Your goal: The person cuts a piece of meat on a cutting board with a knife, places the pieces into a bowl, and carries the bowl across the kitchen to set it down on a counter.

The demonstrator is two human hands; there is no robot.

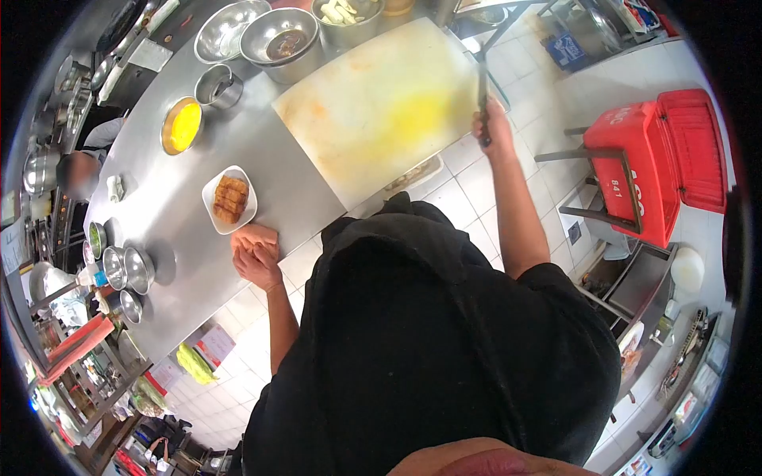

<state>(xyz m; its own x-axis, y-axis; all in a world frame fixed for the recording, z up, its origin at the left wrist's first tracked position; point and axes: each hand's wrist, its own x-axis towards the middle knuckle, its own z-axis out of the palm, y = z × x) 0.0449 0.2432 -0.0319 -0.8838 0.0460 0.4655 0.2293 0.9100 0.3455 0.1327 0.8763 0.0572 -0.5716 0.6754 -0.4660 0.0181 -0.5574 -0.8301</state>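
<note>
In the head view, a white dish [249, 208] on the metal table [186, 246] holds browned slices [231, 198] in a row. Beyond it, 1 bowl [166, 133] holds something bright yellow [186, 125], and a small pot [218, 89] stands near that. At the top, a metal bowl [255, 30] has a little brownish stuff inside, too unclear to name; the tub [349, 32] just beside it holds pale pieces [338, 11]. Toward the far left side, 3 metal bowls [139, 270] sit close together, and a smaller bowl [97, 238] near them holds something green.

The left hand [256, 264] lies on a folded pink cloth [258, 236] at the table edge, just beside the dish, its fingers slightly apart and pressed lightly over the cloth. The right hand [495, 133] has its fingers clamped around the handle of a knife [482, 87], whose blurred blade points away from the body at the board's [341, 135] right edge. The board is stained yellow and orange.
</note>
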